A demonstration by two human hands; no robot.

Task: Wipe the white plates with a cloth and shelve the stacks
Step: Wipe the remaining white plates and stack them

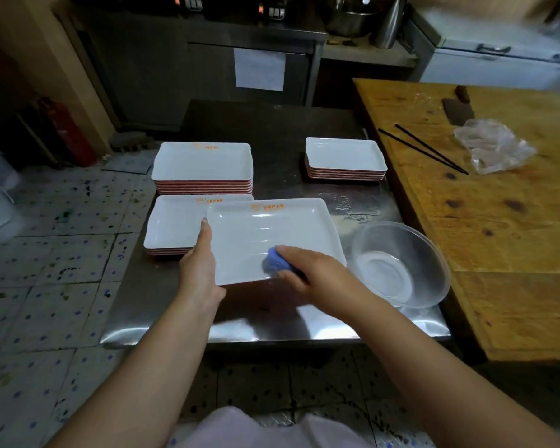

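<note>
Steel counter (pixel 272 328), left edge: two stacks of white plates, far stack (pixel 203 166) and near stack (pixel 172 226). Left hand (pixel 198 270) grips the left rim of the held plate (pixel 272 234), thumb along the rim, plate tilted above the near edge. Right hand (pixel 311 273) has fingers curled round the blue cloth (pixel 277 260), pressing it into the plate's near corner. A third stack (pixel 346 158) sits at the far right; a clear bowl (pixel 401 263) stands at the right edge. Risk: a wet rim slipping from the one-handed hold, or the right elbow knocking the bowl.
</note>
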